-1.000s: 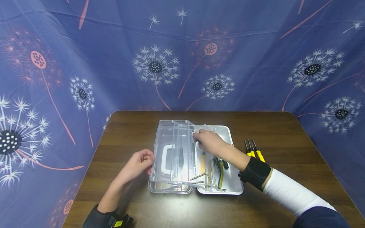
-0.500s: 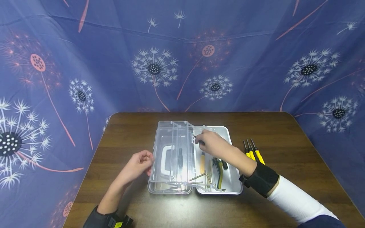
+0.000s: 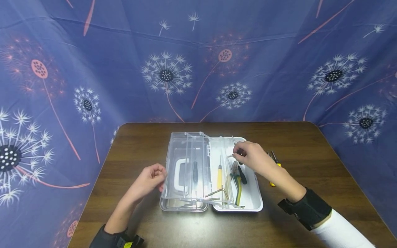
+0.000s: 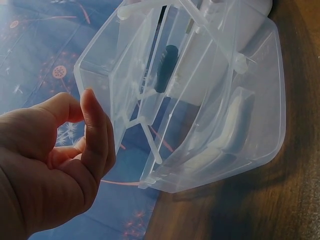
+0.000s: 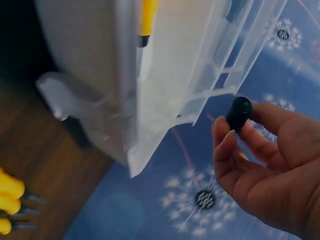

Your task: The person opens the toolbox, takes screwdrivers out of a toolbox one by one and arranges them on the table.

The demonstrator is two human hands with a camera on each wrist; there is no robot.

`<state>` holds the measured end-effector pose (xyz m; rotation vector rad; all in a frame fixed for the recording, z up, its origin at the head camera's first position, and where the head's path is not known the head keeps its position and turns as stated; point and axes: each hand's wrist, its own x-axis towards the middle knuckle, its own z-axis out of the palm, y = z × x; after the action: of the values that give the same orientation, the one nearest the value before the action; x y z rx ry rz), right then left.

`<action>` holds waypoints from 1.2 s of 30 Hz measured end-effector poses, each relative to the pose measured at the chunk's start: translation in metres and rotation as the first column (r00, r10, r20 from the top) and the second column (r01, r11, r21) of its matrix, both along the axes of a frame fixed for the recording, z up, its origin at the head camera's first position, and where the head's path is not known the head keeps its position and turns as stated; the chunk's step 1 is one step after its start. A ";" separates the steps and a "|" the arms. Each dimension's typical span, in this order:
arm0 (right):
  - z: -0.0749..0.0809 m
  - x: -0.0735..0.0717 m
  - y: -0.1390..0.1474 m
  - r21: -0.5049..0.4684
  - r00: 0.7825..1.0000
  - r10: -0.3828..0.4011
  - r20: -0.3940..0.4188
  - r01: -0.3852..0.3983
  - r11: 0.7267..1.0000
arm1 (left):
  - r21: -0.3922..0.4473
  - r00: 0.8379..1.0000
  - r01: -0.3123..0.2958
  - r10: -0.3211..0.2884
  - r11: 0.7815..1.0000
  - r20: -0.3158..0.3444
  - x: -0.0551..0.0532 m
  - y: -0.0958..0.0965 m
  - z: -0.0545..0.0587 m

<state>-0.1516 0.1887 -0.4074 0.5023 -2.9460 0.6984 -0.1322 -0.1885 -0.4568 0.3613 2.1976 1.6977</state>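
In the head view my right hand (image 3: pixel 252 156) is over the far right part of the toolbox's white base (image 3: pixel 257 196). It pinches a small screwdriver (image 5: pixel 239 113) by its dark handle, the thin shaft pointing away from me. My left hand (image 3: pixel 152 177) is at the left edge of the clear raised tray (image 3: pixel 178 136), fingers loosely curled and nothing showing between them. Seen through the clear plastic is a dark-handled screwdriver (image 3: pixel 195 172). The base holds a yellow-handled screwdriver (image 3: pixel 219 175), green-and-yellow pliers (image 3: pixel 238 189), another dark handle (image 3: pixel 242 175) and hex keys (image 3: pixel 218 193).
Yellow-handled screwdrivers (image 5: pixel 10 192) lie on the wooden table (image 3: pixel 297 158) right of the toolbox, partly behind my right forearm in the head view. The clear lid (image 3: pixel 184 206) with its white handle (image 3: pixel 178 175) lies open to the left. A blue patterned cloth (image 3: pixel 198 86) hangs behind.
My right hand has moved right from beside the tray's hinge, carrying the screwdriver, whose shaft now shows. More of the tools in the base is uncovered. My left hand has stayed at the tray's edge.
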 end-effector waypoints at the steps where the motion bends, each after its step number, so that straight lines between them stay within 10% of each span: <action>1: -0.001 0.001 0.005 -0.006 1.000 -0.016 0.019 0.016 1.000 | 0.001 1.000 -0.002 0.002 1.000 -0.001 0.000 0.000 0.000; 14: -0.025 0.017 0.089 0.023 0.982 -0.172 0.080 0.171 0.985 | -0.002 1.000 0.020 -0.020 1.000 -0.022 -0.002 -0.002 0.000; 26: -0.069 0.022 0.163 0.083 0.875 -0.357 0.327 0.350 0.933 | -0.013 1.000 0.007 -0.007 1.000 -0.015 -0.002 -0.005 -0.001; 36: -0.089 0.023 0.181 0.124 0.834 -0.379 0.401 0.360 0.925 | 0.001 1.000 0.015 -0.015 1.000 -0.005 -0.001 -0.003 -0.002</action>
<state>-0.1288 0.3693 -0.4966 -0.2617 -3.3033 0.7709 -0.1335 -0.1916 -0.4584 0.3818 2.1913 1.6921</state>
